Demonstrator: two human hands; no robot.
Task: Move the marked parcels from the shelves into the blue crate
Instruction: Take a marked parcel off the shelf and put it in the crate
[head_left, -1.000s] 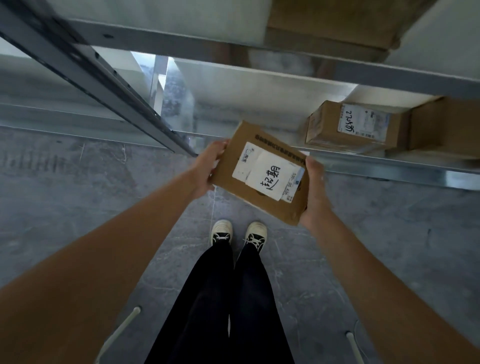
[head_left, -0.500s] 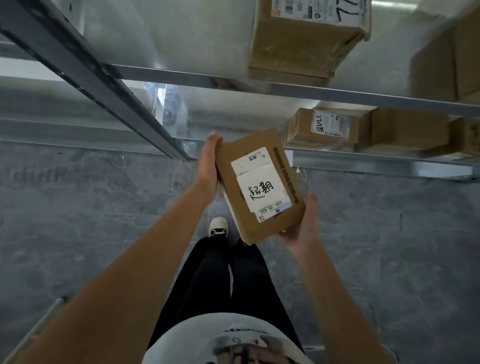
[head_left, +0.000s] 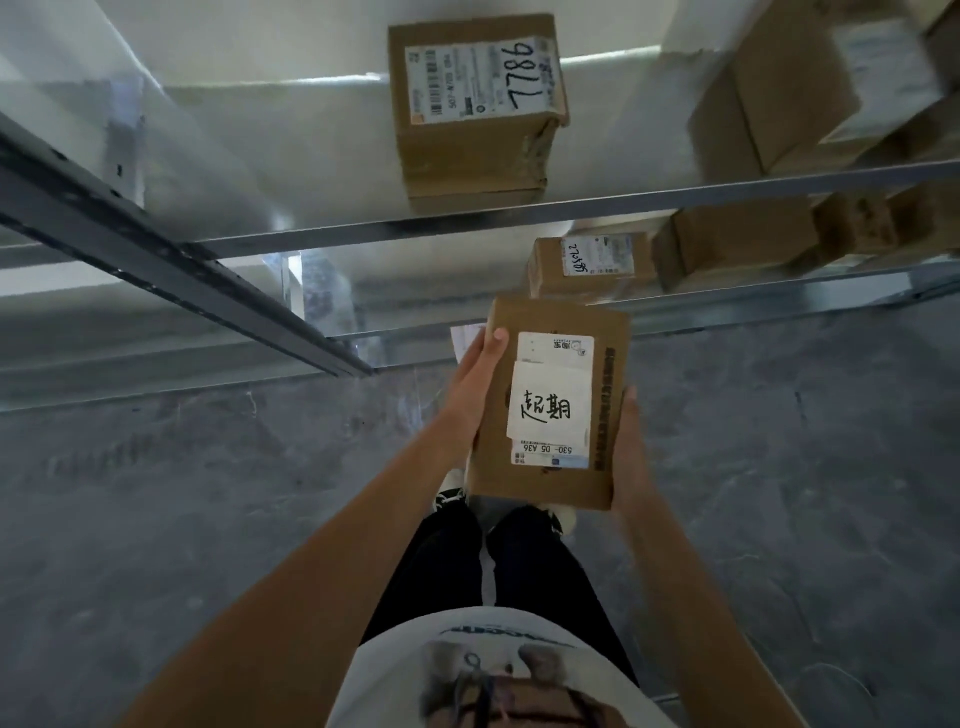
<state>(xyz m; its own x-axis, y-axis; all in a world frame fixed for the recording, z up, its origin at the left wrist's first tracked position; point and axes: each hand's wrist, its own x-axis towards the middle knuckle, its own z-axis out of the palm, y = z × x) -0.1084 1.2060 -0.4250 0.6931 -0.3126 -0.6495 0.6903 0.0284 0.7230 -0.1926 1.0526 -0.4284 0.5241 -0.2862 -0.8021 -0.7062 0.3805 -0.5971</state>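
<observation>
I hold a flat brown parcel in front of me, above my feet. A white slip with black handwritten characters covers part of its label. My left hand grips its left edge, thumb on the top face. Along the right edge, my right hand holds it from the side and below. The blue crate is not in view.
Metal shelves rise ahead. A box marked 7786 sits on the upper shelf, a smaller labelled box on the lower one, several more boxes at right. A grey upright slants at left. Grey floor below.
The parcel has turned from tilted to nearly straight, label facing me. My view has tipped upward, bringing the upper shelf and the 7786 box into sight.
</observation>
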